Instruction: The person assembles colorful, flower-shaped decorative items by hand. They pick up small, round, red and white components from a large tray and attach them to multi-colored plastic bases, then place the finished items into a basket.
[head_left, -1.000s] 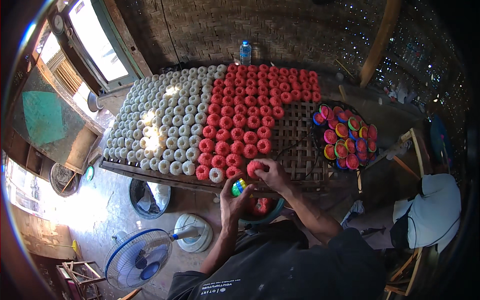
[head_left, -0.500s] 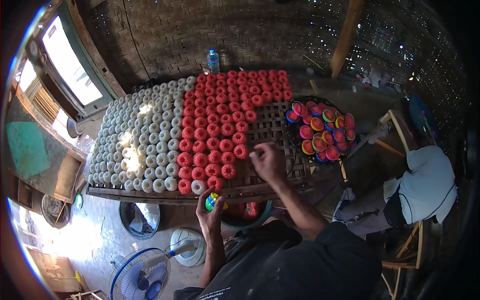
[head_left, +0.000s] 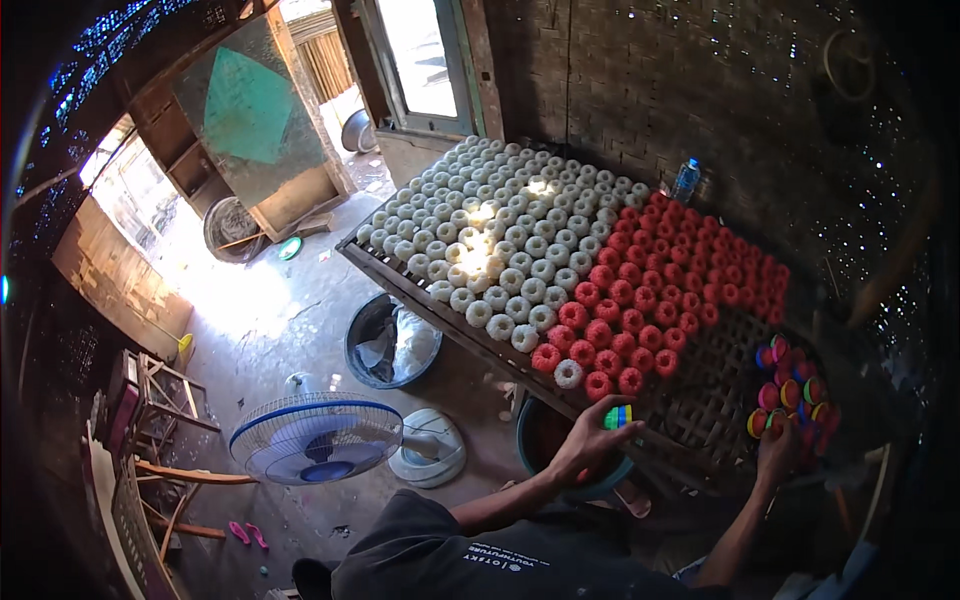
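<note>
My left hand [head_left: 600, 430] is closed around a short stack of small plastic cups [head_left: 619, 416], green, blue and yellow, by the near edge of a woven bamboo rack [head_left: 690, 412]. Over to the right, my right hand [head_left: 776, 455] has its fingertips on one of the bright cups holding red stuff, at the near side of a pile [head_left: 790, 392]. On the rack stand red ring-shaped pieces [head_left: 645, 300] in rows, and white ones [head_left: 510, 262] fill its left part. A single white ring [head_left: 568, 374] sits among the red ones at the near edge.
Below the rack's near edge is a tub [head_left: 530, 440] with something red inside. A black tub [head_left: 392, 340] and a standing fan [head_left: 320, 440] are on the floor to the left. Behind the rack stands a water bottle [head_left: 687, 180] near the woven wall.
The view has swung left, showing more floor and doorway. My right hand has gone from above the rack's bare slats to the pile of cups. My left hand keeps its stack.
</note>
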